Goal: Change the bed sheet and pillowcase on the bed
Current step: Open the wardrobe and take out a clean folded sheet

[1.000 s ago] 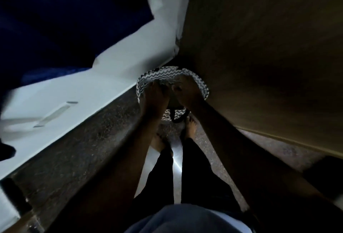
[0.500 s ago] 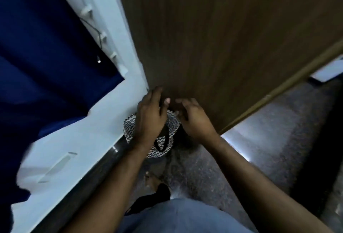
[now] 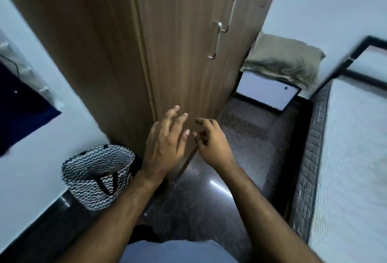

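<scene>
A black-and-white zigzag basket (image 3: 98, 176) stands on the dark floor (image 3: 240, 147) at the near left, against the white wall (image 3: 41, 147) and beside the wooden wardrobe (image 3: 178, 53). Its mouth is open, but what lies inside is too dim to tell. No writing can be read anywhere.

Half a second ago both hands were down at the basket's rim; now they have lifted clear and hang in front of the wardrobe, holding nothing. The left hand (image 3: 165, 143) has its fingers (image 3: 178, 118) spread and fairly straight. The right hand (image 3: 211, 143) is loosely curled, fingertips apart.

The view has swung right, so the bed (image 3: 345, 158) now shows along the right edge, its white quilted mattress bare above a dark side panel. An olive pillow (image 3: 287, 59) sits at the far right on a low white table (image 3: 266, 91) next to the wardrobe.
</scene>
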The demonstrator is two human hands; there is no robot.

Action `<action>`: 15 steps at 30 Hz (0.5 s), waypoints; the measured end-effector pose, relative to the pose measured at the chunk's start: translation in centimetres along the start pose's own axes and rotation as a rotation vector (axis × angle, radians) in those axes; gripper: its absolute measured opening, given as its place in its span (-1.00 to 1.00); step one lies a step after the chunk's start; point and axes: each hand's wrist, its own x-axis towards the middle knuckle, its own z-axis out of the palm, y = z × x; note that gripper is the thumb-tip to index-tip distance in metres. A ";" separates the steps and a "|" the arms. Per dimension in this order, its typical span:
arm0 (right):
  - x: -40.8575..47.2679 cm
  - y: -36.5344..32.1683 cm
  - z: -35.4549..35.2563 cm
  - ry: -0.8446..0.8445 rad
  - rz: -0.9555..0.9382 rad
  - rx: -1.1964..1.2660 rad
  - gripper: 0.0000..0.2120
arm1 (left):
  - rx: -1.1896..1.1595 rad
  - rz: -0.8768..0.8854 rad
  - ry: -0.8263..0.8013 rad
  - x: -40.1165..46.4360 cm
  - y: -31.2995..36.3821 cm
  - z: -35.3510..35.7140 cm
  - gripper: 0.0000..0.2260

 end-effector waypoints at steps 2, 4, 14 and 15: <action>0.8 1.5 -2.4 0.042 -0.003 0.008 -0.62 | -0.005 -0.006 -0.016 1.1 1.5 1.3 -0.63; 1.6 3.1 -4.6 0.071 0.009 0.029 -0.62 | -0.031 -0.039 -0.020 2.5 2.9 2.8 -0.63; 14.6 11.5 -12.7 0.116 -0.032 0.084 -0.61 | -0.049 -0.066 0.101 18.6 6.0 15.3 -0.61; 16.2 12.2 -13.4 0.118 -0.044 0.068 -0.61 | -0.047 -0.066 0.123 20.4 5.8 16.5 -0.61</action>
